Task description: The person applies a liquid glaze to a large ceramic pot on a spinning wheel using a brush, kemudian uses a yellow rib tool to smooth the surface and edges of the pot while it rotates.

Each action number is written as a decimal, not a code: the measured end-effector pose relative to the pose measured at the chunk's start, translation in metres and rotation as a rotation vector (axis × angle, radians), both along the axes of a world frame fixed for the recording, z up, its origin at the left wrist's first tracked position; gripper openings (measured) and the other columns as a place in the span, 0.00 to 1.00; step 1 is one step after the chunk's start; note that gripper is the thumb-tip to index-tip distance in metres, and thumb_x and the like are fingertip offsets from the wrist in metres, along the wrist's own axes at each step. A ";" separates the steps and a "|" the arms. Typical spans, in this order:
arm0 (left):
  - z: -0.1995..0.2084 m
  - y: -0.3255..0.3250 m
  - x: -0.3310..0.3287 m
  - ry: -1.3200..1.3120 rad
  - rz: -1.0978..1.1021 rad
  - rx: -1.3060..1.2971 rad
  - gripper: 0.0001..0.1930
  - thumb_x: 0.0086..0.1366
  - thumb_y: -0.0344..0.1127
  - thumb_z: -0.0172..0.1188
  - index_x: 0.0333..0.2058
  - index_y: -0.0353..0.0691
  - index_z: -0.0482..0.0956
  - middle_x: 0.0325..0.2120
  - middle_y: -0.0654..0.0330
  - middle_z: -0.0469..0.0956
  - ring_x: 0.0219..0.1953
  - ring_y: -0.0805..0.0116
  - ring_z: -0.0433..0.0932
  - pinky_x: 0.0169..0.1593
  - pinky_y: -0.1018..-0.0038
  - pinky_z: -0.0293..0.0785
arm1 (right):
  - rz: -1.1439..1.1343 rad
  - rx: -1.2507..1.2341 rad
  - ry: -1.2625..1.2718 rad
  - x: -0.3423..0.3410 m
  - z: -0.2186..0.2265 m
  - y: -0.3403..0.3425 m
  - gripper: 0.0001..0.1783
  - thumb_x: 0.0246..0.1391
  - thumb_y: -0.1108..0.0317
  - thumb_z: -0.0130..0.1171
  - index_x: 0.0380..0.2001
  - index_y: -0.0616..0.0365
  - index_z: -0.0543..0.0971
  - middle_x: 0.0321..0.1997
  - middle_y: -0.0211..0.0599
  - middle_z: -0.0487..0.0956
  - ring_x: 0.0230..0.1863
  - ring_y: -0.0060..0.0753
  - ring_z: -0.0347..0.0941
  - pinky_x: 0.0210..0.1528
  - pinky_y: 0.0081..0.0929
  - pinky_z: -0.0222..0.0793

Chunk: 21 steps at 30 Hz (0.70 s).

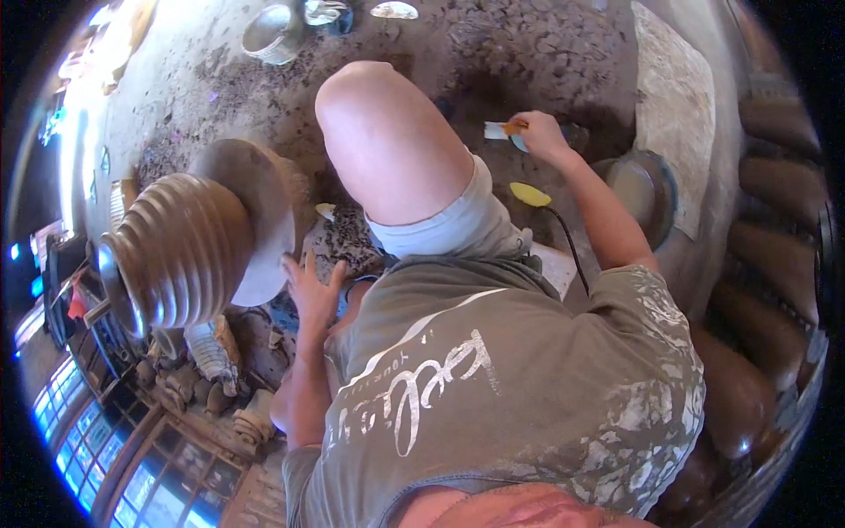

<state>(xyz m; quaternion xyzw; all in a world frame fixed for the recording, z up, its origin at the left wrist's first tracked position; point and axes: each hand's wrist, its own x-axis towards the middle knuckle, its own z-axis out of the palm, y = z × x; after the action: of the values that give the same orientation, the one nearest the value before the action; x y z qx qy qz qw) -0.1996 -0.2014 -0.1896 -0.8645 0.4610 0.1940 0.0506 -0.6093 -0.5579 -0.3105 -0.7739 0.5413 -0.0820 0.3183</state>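
My right hand (541, 136) reaches out over the ground, its fingers closed on what looks like a flat paintbrush (495, 130) with white bristles and an orange part. A small pale blue thing (519, 143) shows just under those fingers. Closer to me lies a yellow leaf-shaped piece (530, 194), beside a thin dark cord (572, 246). My left hand (315, 286) is empty, fingers spread, near the rim of a round wheel head (268, 264). On that wheel stands a large ribbed pot of wet brown clay (180, 251).
A round basin (647, 198) sits by my right forearm, with a pale sheet (682, 114) beyond. Rows of brown clay pots (766, 255) line the right side. A ribbed tub (273, 35) stands far off. Clay scraps (546, 53) cover the ground; smaller pots (180, 383) stand lower left.
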 end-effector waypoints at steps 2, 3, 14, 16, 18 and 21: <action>0.014 -0.008 -0.002 0.116 -0.001 -0.147 0.48 0.64 0.61 0.60 0.71 0.34 0.53 0.69 0.31 0.52 0.71 0.32 0.53 0.69 0.46 0.55 | 0.037 -0.009 -0.056 0.051 0.013 -0.016 0.14 0.52 0.68 0.57 0.40 0.59 0.84 0.42 0.53 0.82 0.46 0.57 0.79 0.50 0.45 0.74; 0.025 -0.008 -0.004 0.173 0.031 -0.224 0.48 0.64 0.60 0.61 0.71 0.35 0.53 0.70 0.33 0.52 0.71 0.33 0.53 0.69 0.47 0.56 | 0.107 -0.056 -0.074 0.077 0.009 -0.027 0.14 0.52 0.68 0.57 0.41 0.59 0.84 0.42 0.53 0.82 0.47 0.57 0.79 0.50 0.44 0.74; 0.030 0.010 -0.014 -0.023 0.177 0.265 0.42 0.61 0.59 0.63 0.69 0.46 0.62 0.73 0.39 0.46 0.72 0.33 0.49 0.70 0.43 0.54 | 0.871 -0.227 0.258 0.307 -0.006 -0.108 0.12 0.50 0.71 0.59 0.37 0.54 0.87 0.43 0.47 0.85 0.46 0.50 0.82 0.47 0.42 0.79; 0.029 0.022 -0.022 0.074 0.168 0.031 0.35 0.60 0.55 0.65 0.61 0.40 0.74 0.73 0.44 0.47 0.73 0.38 0.49 0.69 0.41 0.54 | 0.971 -0.218 0.386 0.334 -0.007 -0.107 0.12 0.50 0.70 0.60 0.37 0.52 0.88 0.42 0.45 0.85 0.45 0.48 0.83 0.46 0.42 0.80; 0.029 0.040 -0.021 0.052 0.245 0.050 0.36 0.61 0.55 0.65 0.61 0.37 0.73 0.73 0.42 0.49 0.73 0.38 0.51 0.69 0.45 0.55 | 1.064 -0.284 0.447 0.349 -0.025 -0.111 0.12 0.51 0.69 0.59 0.36 0.51 0.89 0.42 0.44 0.86 0.45 0.47 0.83 0.44 0.42 0.80; 0.020 0.064 0.002 0.133 0.393 0.045 0.36 0.62 0.53 0.64 0.61 0.32 0.72 0.70 0.38 0.54 0.71 0.38 0.56 0.70 0.52 0.56 | 1.118 -0.267 0.518 0.351 -0.078 -0.130 0.12 0.52 0.67 0.58 0.35 0.51 0.89 0.43 0.40 0.86 0.46 0.45 0.83 0.45 0.42 0.80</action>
<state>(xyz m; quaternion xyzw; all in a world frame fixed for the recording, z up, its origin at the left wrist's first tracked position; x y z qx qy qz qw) -0.1976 -0.1370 -0.1699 -0.9218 0.2812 0.2668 0.0004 -0.2582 -0.6884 -0.3880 -0.9677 0.0997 0.2200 0.0722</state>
